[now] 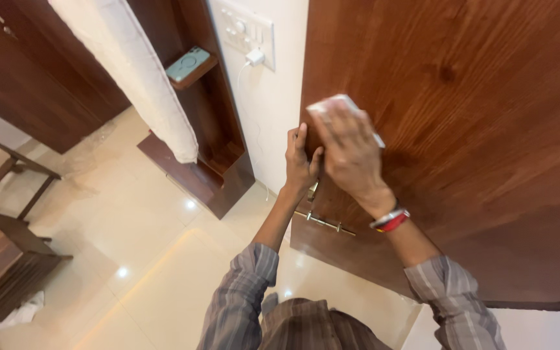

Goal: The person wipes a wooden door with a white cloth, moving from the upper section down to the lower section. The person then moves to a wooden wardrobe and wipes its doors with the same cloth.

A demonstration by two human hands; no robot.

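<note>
A brown wooden door [474,129] fills the right side of the view. My right hand [351,152] presses a white cloth [333,104] flat against the door's face, near its left edge. My left hand [301,162] grips that edge of the door, fingers wrapped around it, just left of my right hand. Below both hands a metal door handle [325,222] sticks out from the door. A red and white band sits on my right wrist.
A white wall with a switch panel [247,29] and a plugged-in charger [255,58] lies left of the door. A wooden shelf unit [218,142] holds a phone [188,63]. A white curtain [144,78] hangs nearby. Wooden furniture [1,259] stands at left on the glossy tiled floor.
</note>
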